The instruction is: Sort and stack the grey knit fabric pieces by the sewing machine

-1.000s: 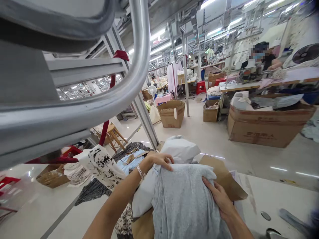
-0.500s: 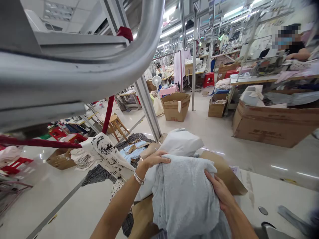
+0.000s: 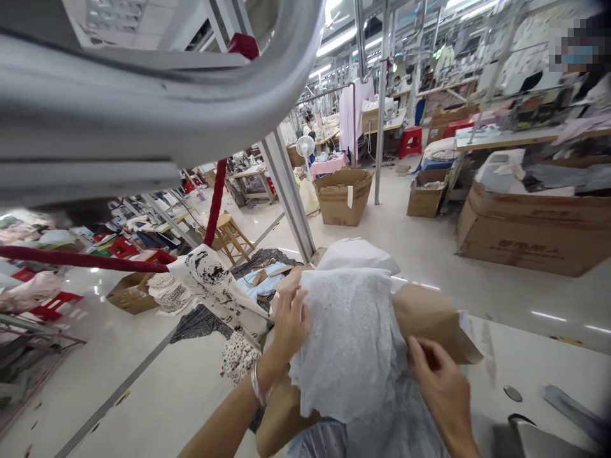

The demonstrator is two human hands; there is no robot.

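Note:
A light grey piece of fabric [image 3: 351,337] lies draped in front of me over a stack in a brown cardboard box [image 3: 281,413]. At its left edge is my left hand [image 3: 292,324], slightly blurred, fingers apart and not gripping. My right hand [image 3: 442,385] is curled, with thumb and fingertips pinched at the fabric's right edge. More grey fabric [image 3: 396,426] hangs below, beside a striped grey-blue cloth [image 3: 324,440]. Behind the draped piece sits a white bundle [image 3: 358,256].
A thick metal tube frame [image 3: 214,121] crosses the upper left close to me. A red-wrapped cord [image 3: 217,200] and printed white cloth [image 3: 214,280] hang from it. A cardboard flap [image 3: 432,318] sticks out right of the fabric. Large cartons [image 3: 529,229] and a person at a sewing table are beyond.
The fabric's upper edge now lies flatter and its lower edge shows. My left hand has let go and slid down its left side; my right hand has moved slightly down and right.

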